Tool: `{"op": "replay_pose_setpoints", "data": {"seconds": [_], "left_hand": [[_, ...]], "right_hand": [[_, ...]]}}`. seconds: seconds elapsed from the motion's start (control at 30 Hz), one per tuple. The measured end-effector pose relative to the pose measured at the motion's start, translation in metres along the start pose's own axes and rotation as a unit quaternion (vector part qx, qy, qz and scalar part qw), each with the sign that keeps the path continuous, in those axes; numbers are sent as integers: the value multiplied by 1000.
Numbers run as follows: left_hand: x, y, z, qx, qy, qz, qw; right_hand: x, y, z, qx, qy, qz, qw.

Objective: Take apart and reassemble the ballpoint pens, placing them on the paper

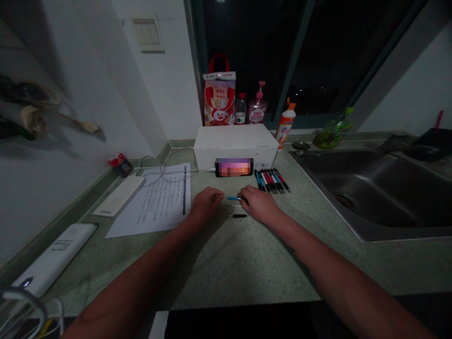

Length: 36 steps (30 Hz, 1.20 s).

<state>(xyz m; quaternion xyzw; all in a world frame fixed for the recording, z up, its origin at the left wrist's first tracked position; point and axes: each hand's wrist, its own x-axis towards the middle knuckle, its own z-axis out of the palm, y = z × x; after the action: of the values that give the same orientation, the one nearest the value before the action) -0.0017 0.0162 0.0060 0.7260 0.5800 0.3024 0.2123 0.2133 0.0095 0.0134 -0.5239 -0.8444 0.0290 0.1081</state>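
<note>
Over the middle of the green speckled counter [219, 263], my left hand [208, 201] has its fingers curled together; whatever they hold, if anything, is too small to name. My right hand [259, 202] is closed on one end of a blue pen part [233, 198], whose other end points toward my left hand. Just below lies a thin, pale piece [233, 205], and nearer me a short black pen part [238, 215]. Several pens [271, 181] in blue, black, red and white lie in a row beyond my right hand. A phone [234, 167] leans against a white box [235, 141].
A printed sheet [155, 202] and a white power bank [120, 195] lie left, with cables above. A power strip [56, 256] is at lower left. The metal sink [388, 188] is at right. Bottles and a red bag [219, 101] stand behind the box.
</note>
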Motion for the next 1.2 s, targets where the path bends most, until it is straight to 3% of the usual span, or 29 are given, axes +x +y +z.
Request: {"op": "replay_pose_setpoints", "data": {"seconds": [0.2,0.5,0.97,1.2], "left_hand": [[2,-3,-1,6,-20,33,999],[3,-7,-2,-41,-28,-2,999],[-1,7,-8,-133,-33,-26,990],[-5,5,3,-200,-62,-26,977]], "right_hand": [[-2,-2,-1,39,14,-3,999],[-3,-1,0,82,27,-27,996],[-5,-3,-3,97,26,-56,993],[-5,-7,2,137,40,-68,987]]}}
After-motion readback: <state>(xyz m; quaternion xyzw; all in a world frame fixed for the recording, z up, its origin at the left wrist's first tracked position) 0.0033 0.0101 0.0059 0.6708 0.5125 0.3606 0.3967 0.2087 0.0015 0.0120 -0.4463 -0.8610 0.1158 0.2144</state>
